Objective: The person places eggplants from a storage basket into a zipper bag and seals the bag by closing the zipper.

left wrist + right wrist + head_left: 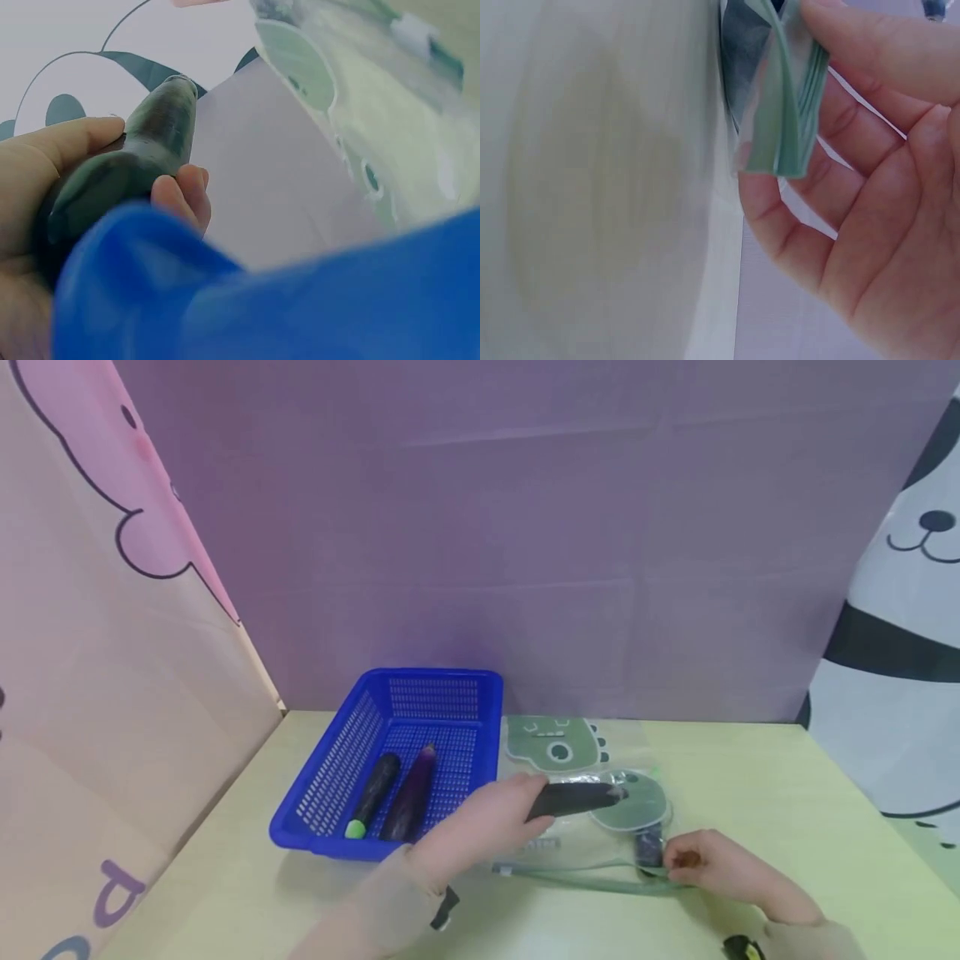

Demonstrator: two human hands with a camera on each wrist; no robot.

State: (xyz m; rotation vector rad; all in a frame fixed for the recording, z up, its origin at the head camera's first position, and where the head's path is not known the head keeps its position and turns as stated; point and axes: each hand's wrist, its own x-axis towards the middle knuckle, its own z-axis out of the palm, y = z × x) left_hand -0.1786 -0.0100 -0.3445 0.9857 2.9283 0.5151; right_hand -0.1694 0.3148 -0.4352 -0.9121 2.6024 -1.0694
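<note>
Gripping a dark vegetable [573, 799] in the left hand [491, 822] over the clear bag [592, 849] on the tabletop [795, 802], and pinching the bag's green edge [592, 882] in the right hand [716, 867], apparently to steady its mouth

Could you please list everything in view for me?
Table: 1, pale yellow, foreground
Basket: 1, blue, on table's left
Eggplant: 1, purple, in basket
Green-ended vegetable: 1, dark, in basket
Held vegetable: 1, dark, right of basket
Bag: 1, clear and green, right of basket
Item: 1, dark, seemingly inside bag
Backdrop: 1, purple, behind
Printed sheets: 2, multicoloured, sides
Sleeves: 2, pale, bottom edge
Wrist pieces: 2, mostly black, by sleeves
Left grip: 1, bare, around held vegetable
Right grip: 1, bare, pinching bag's edge
</note>
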